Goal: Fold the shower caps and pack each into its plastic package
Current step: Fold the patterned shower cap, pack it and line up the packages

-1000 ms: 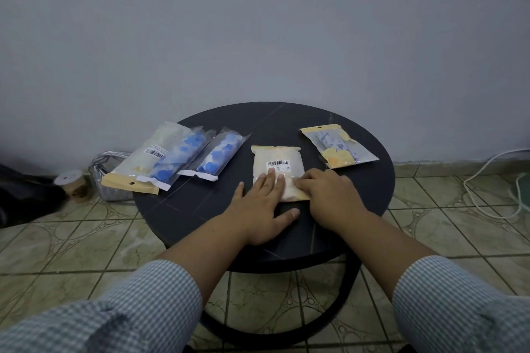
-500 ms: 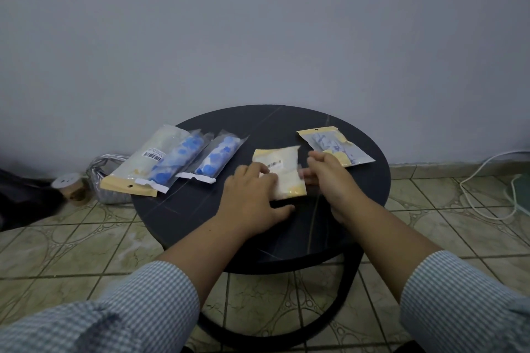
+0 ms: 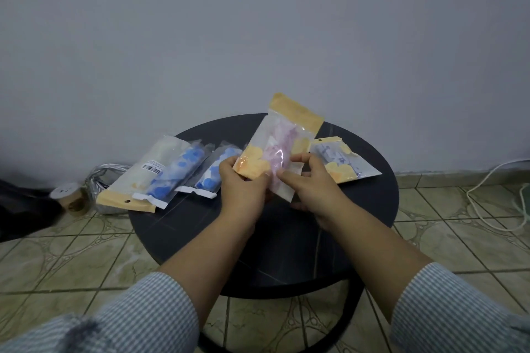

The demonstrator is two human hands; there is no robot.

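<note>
Both hands held one package [image 3: 282,146] up above the round black table [image 3: 372,209], tilted with its yellow header at the far end. Inside it showed a pink shower cap [image 3: 279,152]. The left hand [image 3: 243,189] gripped its near left corner, fingers curled round it; the right hand [image 3: 312,186] pinched its near right edge. Four other packages lay on the table: three at the left [image 3: 149,178], one at the right [image 3: 344,165].

Probably a room in a home, patterned beige floor tiles [image 3: 86,252] across the lower frame, plain pale painted wall [image 3: 258,23] filling the upper half, small round black side table [image 3: 286,252] at centre, white cable [image 3: 487,195] trailing on the floor at right
</note>
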